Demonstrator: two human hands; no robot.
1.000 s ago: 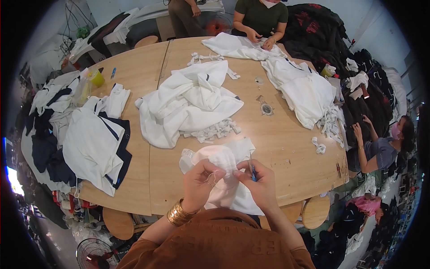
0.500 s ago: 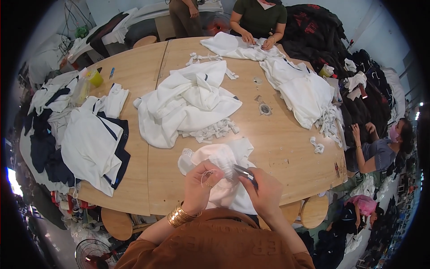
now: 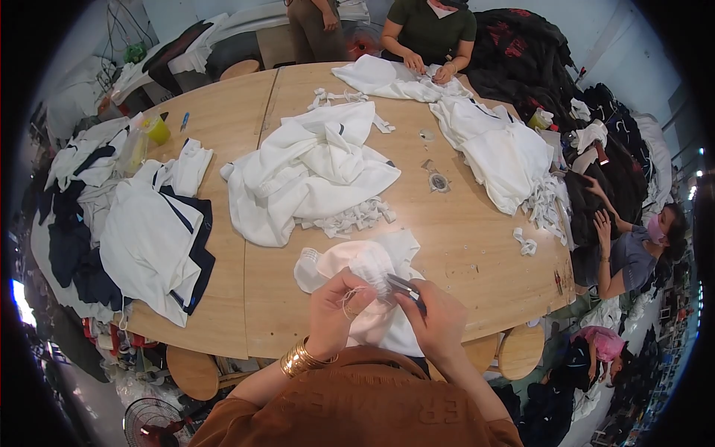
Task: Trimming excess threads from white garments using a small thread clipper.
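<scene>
Close in front of me on the wooden table lies a white garment [image 3: 346,259], its gathered elastic edge raised between my hands. My left hand [image 3: 334,311] pinches the garment at that edge, and loose white thread loops over its fingers. Closed around small dark thread snips [image 3: 406,289] is my right hand [image 3: 436,320]. The blades point left and reach the gathered edge; whether they touch thread is too small to tell. A gold bracelet [image 3: 302,359] circles my left wrist.
Beyond the garment sits a white cloth heap [image 3: 313,160] beside fabric scraps [image 3: 354,220]. White and navy garments [image 3: 145,231] are piled left, more white cloth [image 3: 499,149] right. A co-worker [image 3: 428,33] handles cloth across the table; another [image 3: 629,246] reaches into dark garments at right.
My hands stay nearly in place, with the snips a touch further left against the gathered edge. The co-worker at right has stretched an arm further up over the dark garments.
</scene>
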